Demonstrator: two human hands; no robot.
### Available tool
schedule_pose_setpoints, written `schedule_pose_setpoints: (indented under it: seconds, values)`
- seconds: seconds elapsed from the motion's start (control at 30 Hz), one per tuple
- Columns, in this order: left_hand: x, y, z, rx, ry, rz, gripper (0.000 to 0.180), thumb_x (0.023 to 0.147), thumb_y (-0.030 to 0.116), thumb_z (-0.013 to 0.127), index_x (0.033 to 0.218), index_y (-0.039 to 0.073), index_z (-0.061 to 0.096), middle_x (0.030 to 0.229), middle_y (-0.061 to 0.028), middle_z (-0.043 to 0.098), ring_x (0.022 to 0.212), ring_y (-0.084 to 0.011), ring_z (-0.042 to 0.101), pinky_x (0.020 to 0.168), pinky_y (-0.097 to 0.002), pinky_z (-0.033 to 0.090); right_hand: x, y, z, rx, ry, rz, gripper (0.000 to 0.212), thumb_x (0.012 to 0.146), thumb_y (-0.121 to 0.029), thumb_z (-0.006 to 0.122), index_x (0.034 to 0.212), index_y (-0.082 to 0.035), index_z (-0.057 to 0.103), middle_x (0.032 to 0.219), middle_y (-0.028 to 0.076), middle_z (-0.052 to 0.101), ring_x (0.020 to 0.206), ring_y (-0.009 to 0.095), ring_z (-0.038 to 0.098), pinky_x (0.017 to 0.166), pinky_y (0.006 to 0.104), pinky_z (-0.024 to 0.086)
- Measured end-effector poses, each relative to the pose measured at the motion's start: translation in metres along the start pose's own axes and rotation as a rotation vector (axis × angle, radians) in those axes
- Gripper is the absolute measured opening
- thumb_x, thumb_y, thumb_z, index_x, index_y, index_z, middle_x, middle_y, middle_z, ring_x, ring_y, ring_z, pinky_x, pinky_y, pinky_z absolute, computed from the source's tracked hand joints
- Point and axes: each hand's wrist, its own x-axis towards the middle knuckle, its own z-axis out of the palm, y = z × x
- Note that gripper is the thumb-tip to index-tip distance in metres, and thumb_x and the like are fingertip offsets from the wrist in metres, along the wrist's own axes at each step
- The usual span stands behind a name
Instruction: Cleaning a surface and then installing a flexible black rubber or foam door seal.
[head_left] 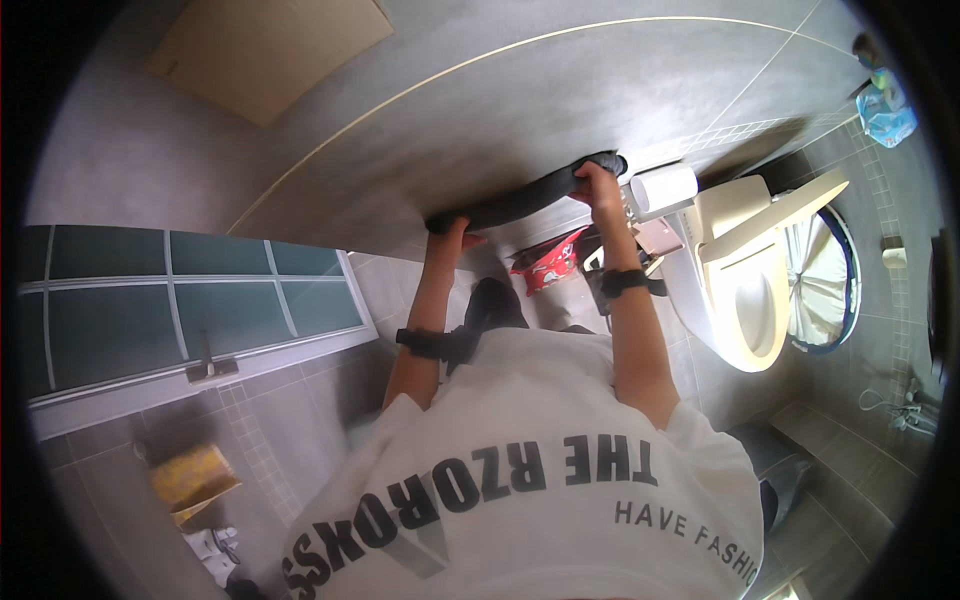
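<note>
A long, dark grey rolled cloth (520, 203) stretches sideways against the grey tiled wall in front of me. My left hand (455, 240) grips its left end from below, some fingers pointing to the right. At the other end, a little higher, my right hand (598, 190) is closed round the cloth, thumb and fingers near its bunched tip. Whether a rail runs inside or behind the cloth I cannot tell. Dark bands circle both my forearms. Below the cloth, between my arms, is a red patterned bag or packet (553, 264).
Right of my right hand are a white rounded box (664, 188) and a toilet (745, 290) with its lid raised. A round blue-rimmed hamper (825, 280) stands beyond it. A glazed door (180, 310) lies left; a wooden panel (270, 50) is on the wall above.
</note>
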Motion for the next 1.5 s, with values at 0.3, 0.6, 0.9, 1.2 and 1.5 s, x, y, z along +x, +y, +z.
schedule_pose_setpoints:
  seconds: [0.3,0.6,0.9,1.2,1.5]
  values:
    - [0.015,-0.023,-0.008,-0.272,-0.359,-0.328,0.037,0.086,0.024,0.051,0.109,-0.004,0.049,0.106,-0.0205,0.057,0.090,-0.0294,0.059,0.086,-0.0366,0.045,0.018,0.045,-0.016,-0.004,0.190,-0.067,0.024,0.070,-0.019,0.054,0.076,0.004,0.056,0.074,0.010,0.052,0.064,0.021,0.055,0.058,0.0330,0.052]
    - [0.016,-0.033,0.010,-0.401,-0.465,-0.430,0.033,0.087,0.024,0.048,0.105,-0.003,0.050,0.105,-0.0216,0.057,0.099,-0.0285,0.055,0.094,-0.0359,0.039,-0.001,0.024,-0.014,0.050,0.325,-0.221,0.032,0.076,-0.031,0.052,0.089,-0.002,0.060,0.083,0.007,0.054,0.075,0.017,0.051,0.058,0.0300,0.046]
    - [0.037,-0.053,0.032,-0.676,-0.074,-0.319,0.025,0.076,0.012,0.056,0.096,-0.003,0.051,0.091,-0.0199,0.058,0.084,-0.0310,0.059,0.078,-0.0383,0.050,0.011,0.007,-0.044,-0.129,0.070,-0.205,0.034,0.082,-0.035,0.051,0.087,-0.002,0.059,0.077,0.005,0.058,0.071,0.014,0.054,0.057,0.0263,0.041]
    - [-0.002,-0.010,0.134,-0.583,-0.227,-0.187,0.032,0.081,0.016,0.053,0.107,-0.003,0.049,0.099,-0.0197,0.060,0.091,-0.0298,0.059,0.079,-0.0373,0.049,0.018,-0.075,-0.115,-0.239,-0.288,-0.183,0.040,0.087,-0.037,0.048,0.079,0.000,0.060,0.070,0.009,0.063,0.062,0.015,0.059,0.055,0.0239,0.043]
    - [-0.011,0.006,0.158,-0.427,-0.159,0.033,0.037,0.085,0.028,0.047,0.109,0.000,0.048,0.097,-0.0204,0.060,0.090,-0.0290,0.059,0.082,-0.0370,0.047,0.033,-0.103,-0.137,0.010,-0.552,-0.093,0.024,0.085,-0.028,0.051,0.084,-0.005,0.057,0.077,0.010,0.064,0.066,0.017,0.061,0.058,0.0236,0.045]
